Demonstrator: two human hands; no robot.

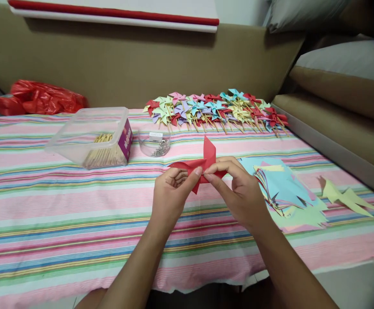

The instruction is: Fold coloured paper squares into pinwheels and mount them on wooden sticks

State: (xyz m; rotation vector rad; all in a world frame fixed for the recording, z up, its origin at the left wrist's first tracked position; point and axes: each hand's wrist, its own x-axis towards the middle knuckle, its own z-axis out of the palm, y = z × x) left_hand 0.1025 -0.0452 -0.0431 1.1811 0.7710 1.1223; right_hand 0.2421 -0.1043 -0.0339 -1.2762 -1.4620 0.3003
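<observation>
My left hand (169, 195), right hand (238, 191): fingers clamped on red paper (209, 155) held between them above bench (77, 206) | I judge: pinch tips at centre, flaps even | sheets (283, 189) just right

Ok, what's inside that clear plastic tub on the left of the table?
The clear tub holds a heap of thin wooden sticks along its near side. Its purple label hides whatever lies behind that end.
</observation>
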